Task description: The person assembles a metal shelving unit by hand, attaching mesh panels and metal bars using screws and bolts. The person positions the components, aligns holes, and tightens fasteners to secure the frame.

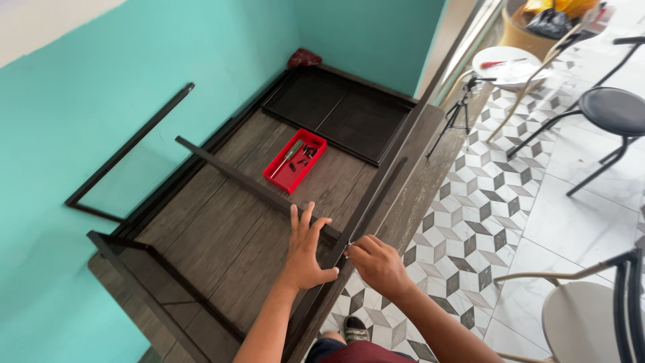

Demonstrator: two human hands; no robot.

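Left hand (pixel 306 252), fingers spread, presses flat on the crossbar (pixel 255 186) at lower centre. Right hand (pixel 376 263) pinches a small fastener (pixel 347 252) against the frame rail (pixel 376 195).

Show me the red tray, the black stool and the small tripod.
red tray (pixel 287 180), head view, on the near left rim of the tray.
black stool (pixel 615 109), head view, on the round seat.
small tripod (pixel 459 111), head view, on the upper legs below its head.
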